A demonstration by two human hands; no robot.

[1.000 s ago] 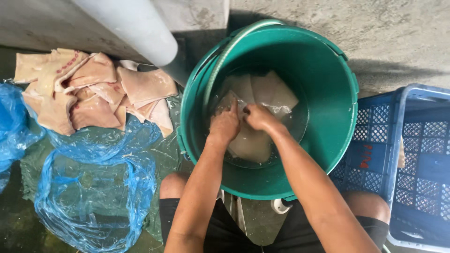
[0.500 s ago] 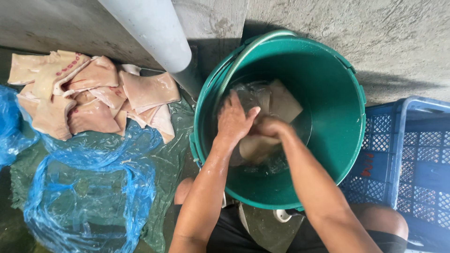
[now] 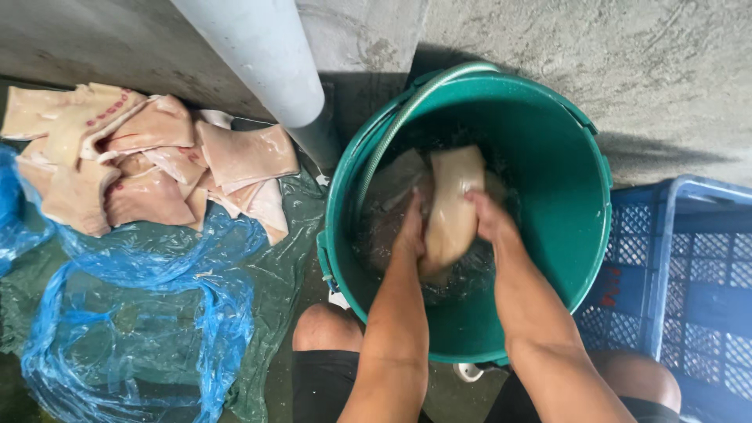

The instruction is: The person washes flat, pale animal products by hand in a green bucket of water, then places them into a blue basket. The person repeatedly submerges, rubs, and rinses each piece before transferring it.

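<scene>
Both hands reach down into a large green bucket (image 3: pixel 580 196), the left hand (image 3: pixel 409 231) and right hand (image 3: pixel 492 219) clasping a pale slab of raw meat (image 3: pixel 453 207) between them, just above dark water. To the right stands a blue plastic crate (image 3: pixel 689 282). Left of the bucket, crumpled blue plastic sheeting (image 3: pixel 133 313) covers the floor, with a pile of similar pale meat pieces (image 3: pixel 149 164) on it. A grey pipe (image 3: pixel 258 55) rises beside the bucket.

A bucket (image 3: pixel 564 235) stands on the floor between a heap of meat pieces (image 3: pixel 149 164) on plastic sheeting (image 3: pixel 157 313) to its left and a crate (image 3: pixel 689 298) to its right. A pipe (image 3: pixel 258 63) rises behind the heap, and one slab (image 3: pixel 453 207) sits in the bucket.
</scene>
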